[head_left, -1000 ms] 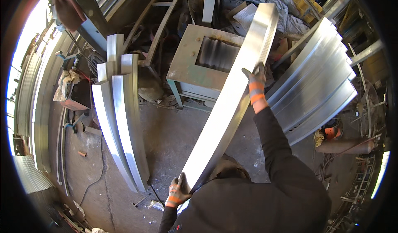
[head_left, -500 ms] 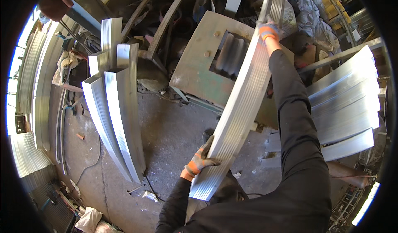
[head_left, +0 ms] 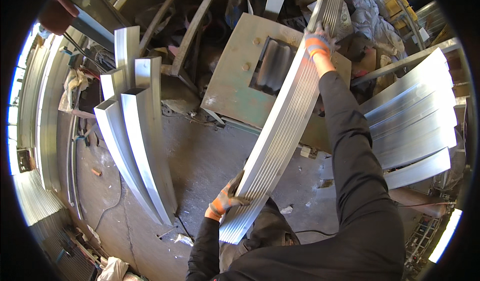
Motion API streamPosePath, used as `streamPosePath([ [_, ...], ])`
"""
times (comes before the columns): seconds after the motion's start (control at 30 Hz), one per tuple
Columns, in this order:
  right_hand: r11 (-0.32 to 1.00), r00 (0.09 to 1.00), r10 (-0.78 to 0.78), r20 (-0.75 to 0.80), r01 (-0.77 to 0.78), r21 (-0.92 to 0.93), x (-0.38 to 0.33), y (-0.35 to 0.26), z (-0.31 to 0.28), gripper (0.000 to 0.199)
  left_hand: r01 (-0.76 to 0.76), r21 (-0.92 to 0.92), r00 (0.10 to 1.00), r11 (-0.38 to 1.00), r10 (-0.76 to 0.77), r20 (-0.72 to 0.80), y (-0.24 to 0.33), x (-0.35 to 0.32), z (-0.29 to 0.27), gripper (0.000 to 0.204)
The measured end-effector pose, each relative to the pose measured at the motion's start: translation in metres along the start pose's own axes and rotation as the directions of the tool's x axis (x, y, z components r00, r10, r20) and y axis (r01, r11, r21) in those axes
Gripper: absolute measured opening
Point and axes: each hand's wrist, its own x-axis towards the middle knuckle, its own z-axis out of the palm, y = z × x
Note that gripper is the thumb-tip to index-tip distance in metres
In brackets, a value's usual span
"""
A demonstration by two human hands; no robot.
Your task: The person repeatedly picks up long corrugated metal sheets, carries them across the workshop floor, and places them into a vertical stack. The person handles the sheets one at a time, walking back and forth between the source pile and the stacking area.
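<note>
Slanting lengthwise away rightward, the ribbed metal bar (head_left: 280, 141) is clamped by fingers of the left hand (head_left: 227, 199) near its close end and the right hand (head_left: 318, 42) farther along.

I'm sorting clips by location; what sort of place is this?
Likely a metalworking shop: a long ribbed metal profile in hand, hollow profiles standing at left, and a worn grey-green metal cabinet.
</note>
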Motion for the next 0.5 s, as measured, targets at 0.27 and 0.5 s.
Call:
streamPosePath([
  [0.27, 0.997, 0.994, 0.026, 0.102, -0.018, -0.075, -0.217, -0.045, -0.079, 0.083, 0.105, -0.04, 0.994, 0.994, -0.104, 0.031, -0.058, -0.197, 0.0, 0.138],
  [0.5, 0.984, 0.992, -0.007, 0.126, 0.03, -0.177, -0.432, -0.07, -0.155, 0.079, 0.115, -0.081, 0.993, 0.99, -0.113, 0.036, -0.159, -0.389, -0.001, 0.14],
])
